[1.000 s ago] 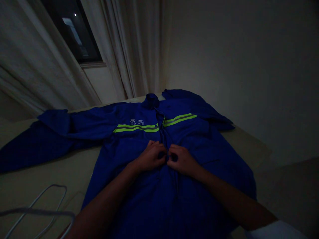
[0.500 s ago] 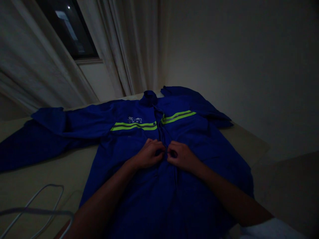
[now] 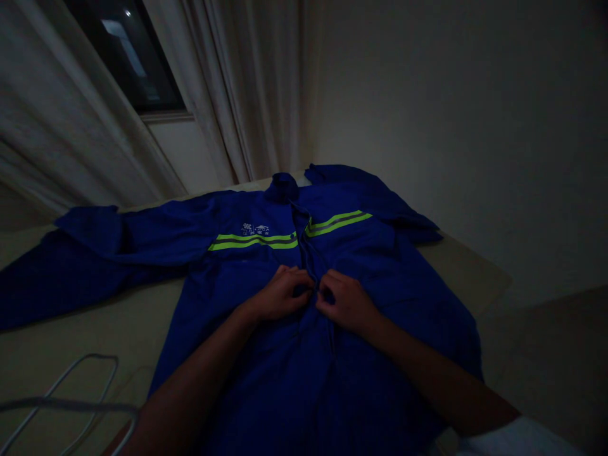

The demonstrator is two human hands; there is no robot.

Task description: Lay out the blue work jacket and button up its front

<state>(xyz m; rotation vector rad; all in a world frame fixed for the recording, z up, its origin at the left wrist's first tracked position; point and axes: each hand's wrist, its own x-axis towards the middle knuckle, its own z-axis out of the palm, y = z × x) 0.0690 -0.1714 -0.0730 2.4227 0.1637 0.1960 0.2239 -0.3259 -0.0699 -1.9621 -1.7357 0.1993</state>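
A blue work jacket (image 3: 256,278) lies spread out, its collar away from me, with a yellow-green reflective stripe (image 3: 256,241) and a white printed logo on the chest. Its front is parted above my hands. At the middle of the front, my left hand (image 3: 284,293) pinches the jacket's edge between thumb and fingers. Right beside it, my right hand (image 3: 346,299) pinches the facing edge, fingertips almost touching the left ones. The dim light and my fingers hide whether a button or other fastener is between them.
Under the jacket is a pale yellowish surface (image 3: 85,342). A white cable (image 3: 71,405) loops at the lower left. Curtains (image 3: 266,88) and a dark window (image 3: 128,57) are behind, with a plain wall (image 3: 451,126) to the right. One sleeve stretches out to the left.
Both hands stay pinched at the same spot on the jacket front; the right fingers have shifted very slightly. The whole view has moved a little.
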